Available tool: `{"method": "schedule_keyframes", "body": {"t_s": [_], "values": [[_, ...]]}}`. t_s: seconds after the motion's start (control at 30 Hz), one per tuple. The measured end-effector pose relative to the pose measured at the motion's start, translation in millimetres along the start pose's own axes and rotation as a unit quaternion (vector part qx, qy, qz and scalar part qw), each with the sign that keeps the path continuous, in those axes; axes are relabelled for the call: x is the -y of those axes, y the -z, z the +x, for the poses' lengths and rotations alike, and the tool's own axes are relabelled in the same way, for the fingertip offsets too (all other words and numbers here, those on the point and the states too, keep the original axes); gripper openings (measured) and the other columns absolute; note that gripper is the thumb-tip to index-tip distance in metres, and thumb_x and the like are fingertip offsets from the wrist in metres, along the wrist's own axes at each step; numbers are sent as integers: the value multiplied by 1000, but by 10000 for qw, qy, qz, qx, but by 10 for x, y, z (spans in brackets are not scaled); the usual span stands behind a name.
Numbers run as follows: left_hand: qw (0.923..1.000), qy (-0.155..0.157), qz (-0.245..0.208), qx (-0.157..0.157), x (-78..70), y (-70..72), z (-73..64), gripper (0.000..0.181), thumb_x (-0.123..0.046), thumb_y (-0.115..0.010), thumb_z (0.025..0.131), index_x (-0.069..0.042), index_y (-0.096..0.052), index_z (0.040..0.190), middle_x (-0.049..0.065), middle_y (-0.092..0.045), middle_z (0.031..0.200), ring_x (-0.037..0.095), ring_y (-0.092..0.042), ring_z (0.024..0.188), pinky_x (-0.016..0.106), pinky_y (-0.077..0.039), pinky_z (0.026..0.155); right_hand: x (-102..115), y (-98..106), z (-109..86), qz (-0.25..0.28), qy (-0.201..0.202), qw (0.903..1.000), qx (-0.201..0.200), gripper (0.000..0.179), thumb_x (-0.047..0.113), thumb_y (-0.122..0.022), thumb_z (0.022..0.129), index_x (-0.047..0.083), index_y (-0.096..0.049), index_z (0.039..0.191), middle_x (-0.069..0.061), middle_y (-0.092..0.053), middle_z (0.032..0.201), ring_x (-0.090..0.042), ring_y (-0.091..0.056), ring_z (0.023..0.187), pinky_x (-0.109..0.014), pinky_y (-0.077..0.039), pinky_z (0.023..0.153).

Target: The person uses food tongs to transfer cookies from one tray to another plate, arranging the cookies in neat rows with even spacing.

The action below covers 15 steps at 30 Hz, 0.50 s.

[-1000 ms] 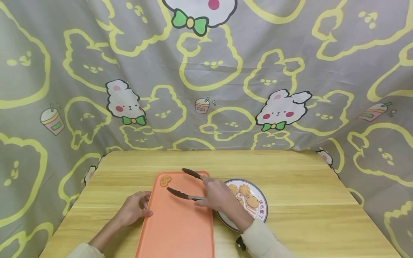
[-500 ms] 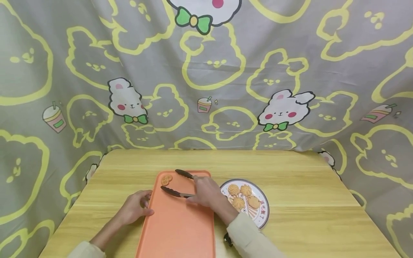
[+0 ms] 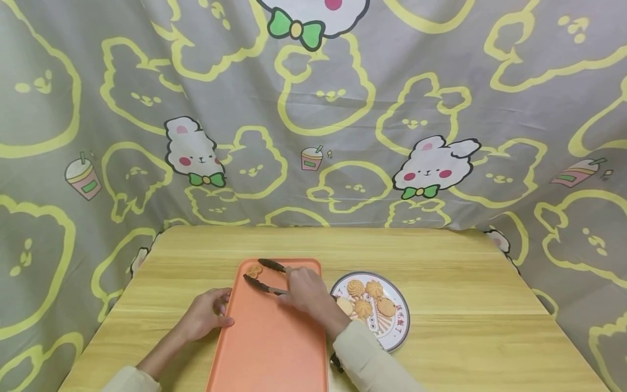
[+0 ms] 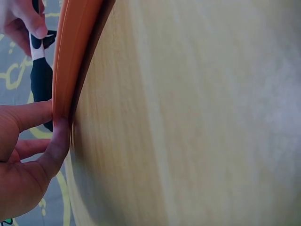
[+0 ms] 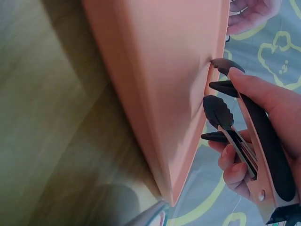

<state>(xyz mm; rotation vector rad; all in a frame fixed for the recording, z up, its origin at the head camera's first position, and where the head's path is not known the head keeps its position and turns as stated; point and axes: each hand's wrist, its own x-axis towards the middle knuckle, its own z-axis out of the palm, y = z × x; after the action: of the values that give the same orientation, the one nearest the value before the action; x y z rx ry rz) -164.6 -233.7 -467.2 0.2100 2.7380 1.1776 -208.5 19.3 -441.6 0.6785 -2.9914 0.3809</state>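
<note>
My left hand (image 3: 203,314) holds the left rim of an orange tray (image 3: 271,343); in the left wrist view its thumb and fingers pinch the tray edge (image 4: 77,52). At the tray's far left corner lies a brown, pretzel-shaped cookie (image 3: 254,270). My right hand (image 3: 305,291) grips a pair of tongs with black scalloped tips (image 3: 256,284). The arms of the tongs stand apart, one tip beyond the cookie and one on its near side. In the right wrist view the tongs (image 5: 270,155) have black handle grips, with fingers wrapped around them.
Right of the tray, a white plate (image 3: 399,332) with a dark rim carries several round and flower-shaped cookies (image 3: 374,288). My right forearm passes over the gap between tray and plate. A patterned grey curtain (image 3: 343,212) hangs behind the wooden table (image 3: 441,354).
The right hand has moved left and slightly away with the tongs, bringing their tips to the cookie and narrowing the gap between them. The left hand stays on the tray rim.
</note>
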Motion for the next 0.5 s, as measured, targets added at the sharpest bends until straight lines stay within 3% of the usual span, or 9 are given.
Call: {"method": "schedule_keyframes", "body": {"t_s": [0.23,0.5], "values": [[10000,15,0,-25,-19,7,-7,77,-8,-82,65,12,-47,130,13,-59,111,13,-55,78,20,-47,68,-10,-16,-14,-167,50,9998,-29,40,48,-76,75,15,-60,90,5,-53,64,-8,-45,56,-21,-37,49],[10000,39,-28,-61,-3,-14,-1,76,-8,-83,65,11,-47,130,14,-59,112,13,-55,78,19,-47,66,-47,-9,-62,-237,205,9995,-1,40,49,-75,75,15,-59,87,5,-52,63,-7,-45,54,-20,-36,46]]}}
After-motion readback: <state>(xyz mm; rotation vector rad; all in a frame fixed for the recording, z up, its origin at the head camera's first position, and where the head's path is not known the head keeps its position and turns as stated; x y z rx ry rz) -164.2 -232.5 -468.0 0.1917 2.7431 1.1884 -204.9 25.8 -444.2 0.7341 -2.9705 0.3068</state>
